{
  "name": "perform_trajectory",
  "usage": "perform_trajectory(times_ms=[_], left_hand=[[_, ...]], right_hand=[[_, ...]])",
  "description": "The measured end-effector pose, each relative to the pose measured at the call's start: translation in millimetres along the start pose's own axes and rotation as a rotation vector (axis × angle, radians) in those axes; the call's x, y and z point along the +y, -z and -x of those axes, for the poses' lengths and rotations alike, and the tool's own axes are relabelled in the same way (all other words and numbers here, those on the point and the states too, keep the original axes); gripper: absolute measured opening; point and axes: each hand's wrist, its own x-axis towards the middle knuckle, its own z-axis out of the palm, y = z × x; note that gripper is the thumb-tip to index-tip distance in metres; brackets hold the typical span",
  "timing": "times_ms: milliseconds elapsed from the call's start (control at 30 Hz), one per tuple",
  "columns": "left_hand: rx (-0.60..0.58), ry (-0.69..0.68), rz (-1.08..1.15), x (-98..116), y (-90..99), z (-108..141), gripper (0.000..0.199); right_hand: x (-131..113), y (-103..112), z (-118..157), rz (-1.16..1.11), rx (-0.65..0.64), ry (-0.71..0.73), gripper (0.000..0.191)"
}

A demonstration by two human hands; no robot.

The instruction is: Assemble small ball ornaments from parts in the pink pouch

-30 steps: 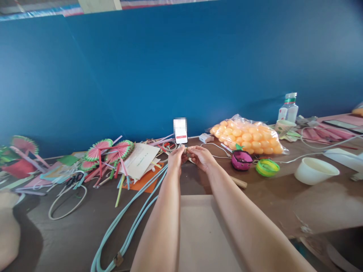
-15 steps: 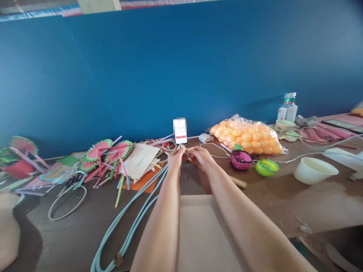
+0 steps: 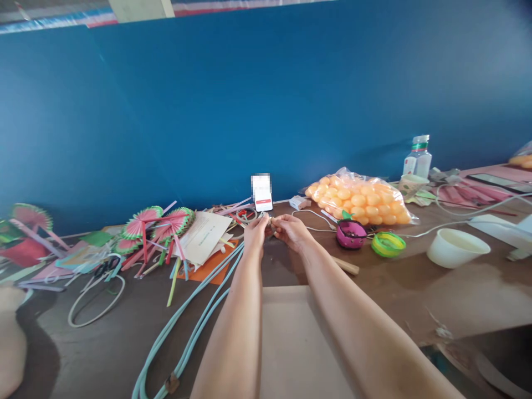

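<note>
My left hand [image 3: 255, 233] and my right hand [image 3: 290, 229] are close together over the table, fingertips pinched around something small and pale that I cannot make out. Just behind them a phone [image 3: 262, 194] stands upright against the blue partition, its screen lit. Left of my hands run looped light-blue cords [image 3: 195, 310], held together by a brown clasp [image 3: 172, 382]. A wooden stick [image 3: 347, 266] lies partly hidden behind my right forearm. Beneath my forearms is a beige tray or board [image 3: 301, 332].
Watermelon-patterned paper fans [image 3: 143, 224], paper strips and a white sheet [image 3: 208, 235] crowd the left. To the right are a bag of orange balls [image 3: 361, 197], a purple basket [image 3: 351, 235], a green-yellow ring [image 3: 388, 244], a white cup [image 3: 457, 249] and a bottle [image 3: 419, 158]. Another person's arm [image 3: 11, 343] shows far left.
The view has shifted slightly, so the things on the table sit a little further left. My hands keep nearly the same pinched pose.
</note>
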Motion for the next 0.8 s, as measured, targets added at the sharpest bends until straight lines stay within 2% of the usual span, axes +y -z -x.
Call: perform_trajectory(times_ms=[133,233,300,367,467,533,667,800], left_hand=[[-0.047,0.031,0.125,7,-2.6,3,0.036],[-0.06,0.019,0.214,10,-2.2,3,0.035],[-0.065,0.005,0.252,10,-1.1,3,0.032],[-0.064,-0.007,0.27,11,-0.1,3,0.03],[-0.078,-0.039,0.287,13,0.6,4,0.031],[-0.099,-0.067,0.3,15,0.7,5,0.032],[-0.081,-0.061,0.323,14,2.0,4,0.031],[-0.063,-0.032,0.343,11,3.8,1,0.029]], right_hand=[[-7,-1,4,-0.08,-0.038,-0.002,0.027],[-12,1,5,-0.056,0.063,-0.002,0.022],[-16,2,6,0.154,0.192,0.018,0.018],[-19,3,9,0.58,0.288,0.066,0.015],[-22,1,18,1.287,0.319,0.098,0.021],[-21,0,22,1.547,0.293,0.043,0.033],[-15,2,20,1.657,0.194,-0.116,0.04],[-6,10,12,1.64,0.197,-0.144,0.036]])
